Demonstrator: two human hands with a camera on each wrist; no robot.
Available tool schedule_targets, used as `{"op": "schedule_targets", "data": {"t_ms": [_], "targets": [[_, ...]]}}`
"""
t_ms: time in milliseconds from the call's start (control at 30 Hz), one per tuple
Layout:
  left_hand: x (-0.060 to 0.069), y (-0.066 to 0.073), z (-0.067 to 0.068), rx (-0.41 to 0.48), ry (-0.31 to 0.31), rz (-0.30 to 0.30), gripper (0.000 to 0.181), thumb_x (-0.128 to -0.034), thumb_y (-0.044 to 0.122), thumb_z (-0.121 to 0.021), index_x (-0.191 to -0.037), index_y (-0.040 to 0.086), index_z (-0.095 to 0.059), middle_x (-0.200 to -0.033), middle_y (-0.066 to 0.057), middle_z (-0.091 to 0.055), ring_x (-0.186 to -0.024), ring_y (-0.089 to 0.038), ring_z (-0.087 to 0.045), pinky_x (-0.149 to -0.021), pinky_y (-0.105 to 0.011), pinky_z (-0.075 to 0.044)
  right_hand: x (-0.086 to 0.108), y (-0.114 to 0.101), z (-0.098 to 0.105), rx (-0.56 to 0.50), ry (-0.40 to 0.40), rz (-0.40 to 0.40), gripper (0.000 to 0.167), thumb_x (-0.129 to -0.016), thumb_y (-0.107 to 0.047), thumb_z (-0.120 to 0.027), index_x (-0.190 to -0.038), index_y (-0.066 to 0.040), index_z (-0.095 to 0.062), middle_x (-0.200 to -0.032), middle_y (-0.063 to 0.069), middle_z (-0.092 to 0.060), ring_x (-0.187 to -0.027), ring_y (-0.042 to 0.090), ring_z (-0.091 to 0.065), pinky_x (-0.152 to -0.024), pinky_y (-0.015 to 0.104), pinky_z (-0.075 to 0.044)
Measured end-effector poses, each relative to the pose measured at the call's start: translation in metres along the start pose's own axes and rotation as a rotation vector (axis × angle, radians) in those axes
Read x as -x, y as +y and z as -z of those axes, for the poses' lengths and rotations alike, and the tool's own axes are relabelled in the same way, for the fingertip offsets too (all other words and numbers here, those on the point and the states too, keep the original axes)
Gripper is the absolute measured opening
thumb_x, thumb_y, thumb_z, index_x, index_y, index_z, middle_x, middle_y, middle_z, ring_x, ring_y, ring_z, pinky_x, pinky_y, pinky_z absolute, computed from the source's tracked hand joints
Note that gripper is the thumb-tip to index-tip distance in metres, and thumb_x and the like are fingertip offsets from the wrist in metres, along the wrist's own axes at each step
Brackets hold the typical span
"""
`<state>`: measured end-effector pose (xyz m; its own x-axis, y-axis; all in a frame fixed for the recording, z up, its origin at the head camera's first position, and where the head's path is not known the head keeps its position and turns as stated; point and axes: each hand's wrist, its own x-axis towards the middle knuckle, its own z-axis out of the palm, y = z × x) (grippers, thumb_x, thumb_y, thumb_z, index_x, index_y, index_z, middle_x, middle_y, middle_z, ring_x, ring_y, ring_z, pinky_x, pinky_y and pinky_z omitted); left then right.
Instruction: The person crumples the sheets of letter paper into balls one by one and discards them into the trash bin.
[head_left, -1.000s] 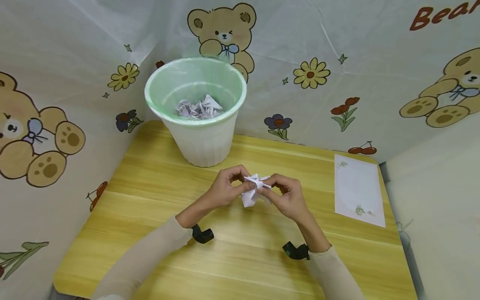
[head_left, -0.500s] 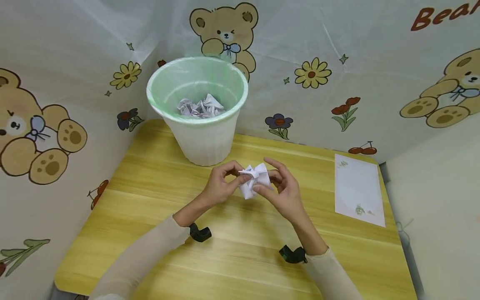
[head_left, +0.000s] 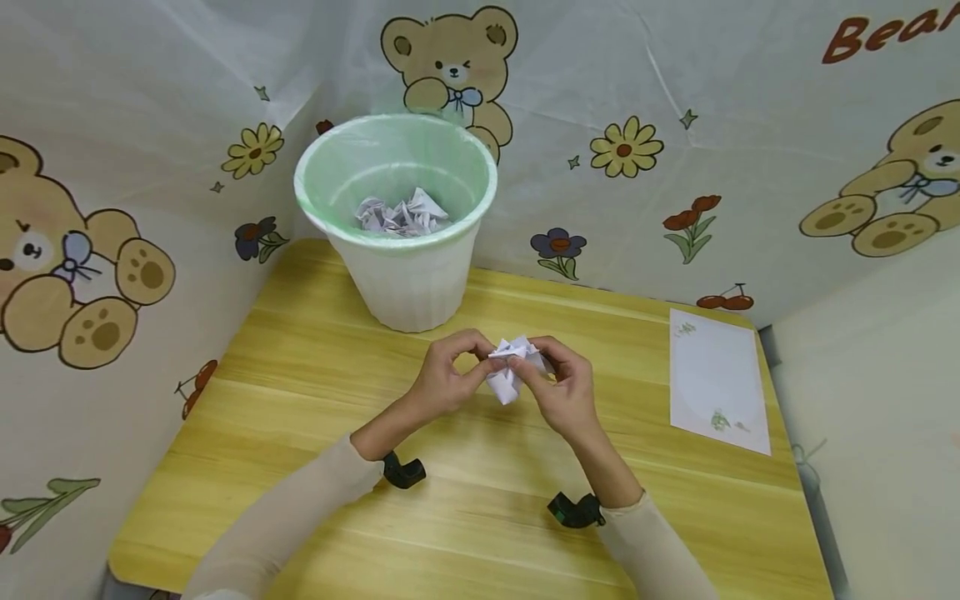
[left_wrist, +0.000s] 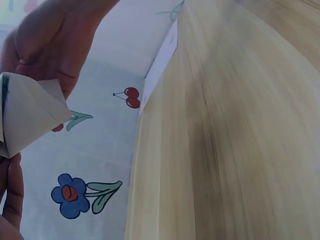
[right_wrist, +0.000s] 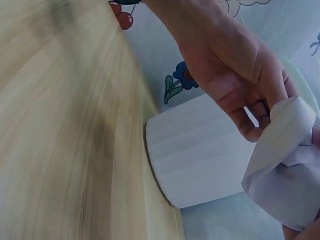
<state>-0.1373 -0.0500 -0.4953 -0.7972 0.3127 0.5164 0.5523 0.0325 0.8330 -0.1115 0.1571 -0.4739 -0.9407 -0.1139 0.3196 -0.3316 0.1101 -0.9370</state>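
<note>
In the head view a folded white paper piece is held above the table between both hands. The left hand pinches its left side with thumb and fingers. On its right side the right hand grips it, thumb on the near face. The left wrist view has the paper at the left edge, between the right hand above and left fingers below. Creased layers of the paper show in the right wrist view beside the left hand; the right hand is mostly out of that frame.
A white bin with a green liner stands at the table's back left, with crumpled paper inside. A flat sheet with small green prints lies on the wooden table at the right. A patterned cloth hangs behind.
The paper has turned and tilted between the hands. The right hand's raised index finger has come down onto it, and the right hand has shifted slightly left.
</note>
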Motion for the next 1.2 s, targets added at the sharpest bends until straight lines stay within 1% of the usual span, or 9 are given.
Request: {"op": "schedule_targets", "data": {"t_ms": [133,267,367,567,767,867,1000,1067,1200], "targets": [[0.001,-0.001,-0.001,0.001,-0.011,0.015,0.012,-0.0979,-0.003,-0.074,-0.094,0.008,-0.076,-0.089,-0.009,-0.076,-0.084,-0.014,-0.069,-0.081,-0.028,-0.061,-0.001,0.001,0.002,-0.004,-0.018,0.048,0.005,-0.097,0.003,-0.075,-0.101,0.006,-0.075,-0.097,-0.006,-0.077,-0.085,0.008,-0.069,-0.075,0.022,-0.059],[0.001,0.001,0.001,0.059,-0.027,0.125,0.012,-0.0982,-0.005,-0.072,-0.105,0.004,-0.077,-0.101,-0.015,-0.079,-0.091,-0.010,-0.072,-0.089,-0.028,-0.063,-0.002,0.002,0.006,-0.010,-0.040,0.079,0.012,-0.099,-0.001,-0.075,-0.096,0.009,-0.072,-0.094,-0.002,-0.077,-0.085,0.008,-0.070,-0.074,0.023,-0.060],[0.000,0.002,0.003,0.130,-0.058,0.191,0.017,-0.0997,-0.004,-0.071,-0.116,-0.001,-0.074,-0.113,-0.021,-0.077,-0.098,-0.010,-0.073,-0.093,-0.028,-0.063,-0.003,0.004,0.010,0.001,-0.043,0.102,0.003,-0.097,0.005,-0.074,-0.095,0.006,-0.072,-0.093,-0.001,-0.077,-0.086,0.007,-0.071,-0.076,0.022,-0.060],[0.000,0.002,0.002,0.259,-0.136,0.207,0.029,-0.1041,0.001,-0.064,-0.133,-0.005,-0.063,-0.124,-0.027,-0.069,-0.106,-0.011,-0.070,-0.096,-0.027,-0.062,-0.006,0.006,0.019,0.020,-0.080,0.136,0.011,-0.095,0.012,-0.072,-0.094,0.002,-0.073,-0.091,0.001,-0.074,-0.084,0.006,-0.069,-0.077,0.020,-0.058],[0.006,-0.003,0.000,0.306,-0.197,0.201,0.042,-0.1087,0.010,-0.056,-0.147,-0.008,-0.054,-0.137,-0.031,-0.063,-0.117,-0.011,-0.064,-0.097,-0.024,-0.060,-0.009,0.008,0.023,0.014,-0.122,0.146,0.012,-0.095,0.011,-0.072,-0.093,-0.001,-0.071,-0.090,0.010,-0.072,-0.084,0.009,-0.068,-0.077,0.022,-0.058],[0.007,-0.003,0.000,0.290,-0.208,0.206,0.044,-0.1070,0.013,-0.063,-0.146,-0.007,-0.056,-0.136,-0.030,-0.064,-0.116,-0.012,-0.065,-0.096,-0.026,-0.061,-0.009,0.010,0.023,-0.005,-0.128,0.141,0.014,-0.095,0.014,-0.070,-0.093,-0.001,-0.070,-0.090,0.007,-0.072,-0.084,0.009,-0.069,-0.078,0.023,-0.059],[0.006,-0.004,-0.001,0.243,-0.172,0.204,0.047,-0.1035,0.029,-0.074,-0.137,-0.002,-0.064,-0.125,-0.025,-0.071,-0.108,-0.010,-0.069,-0.093,-0.029,-0.062,-0.009,0.013,0.023,-0.041,-0.158,0.127,0.014,-0.095,0.014,-0.070,-0.093,0.000,-0.070,-0.091,0.003,-0.072,-0.083,0.009,-0.068,-0.074,0.023,-0.058],[0.007,-0.004,-0.002,0.250,-0.150,0.201,0.049,-0.1039,0.037,-0.073,-0.132,-0.003,-0.067,-0.120,-0.026,-0.071,-0.105,-0.008,-0.069,-0.089,-0.029,-0.063,-0.008,0.014,0.022,-0.050,-0.174,0.124,0.014,-0.094,0.015,-0.071,-0.093,0.001,-0.070,-0.091,0.005,-0.071,-0.082,0.008,-0.067,-0.073,0.023,-0.058],[0.006,-0.003,-0.003,0.245,-0.117,0.204,0.034,-0.1050,0.027,-0.069,-0.122,-0.002,-0.069,-0.112,-0.025,-0.071,-0.099,-0.008,-0.069,-0.082,-0.027,-0.063,-0.007,0.016,0.020,-0.046,-0.199,0.128,0.015,-0.094,0.014,-0.071,-0.093,-0.001,-0.069,-0.090,0.013,-0.070,-0.082,0.008,-0.067,-0.074,0.023,-0.058]]}}
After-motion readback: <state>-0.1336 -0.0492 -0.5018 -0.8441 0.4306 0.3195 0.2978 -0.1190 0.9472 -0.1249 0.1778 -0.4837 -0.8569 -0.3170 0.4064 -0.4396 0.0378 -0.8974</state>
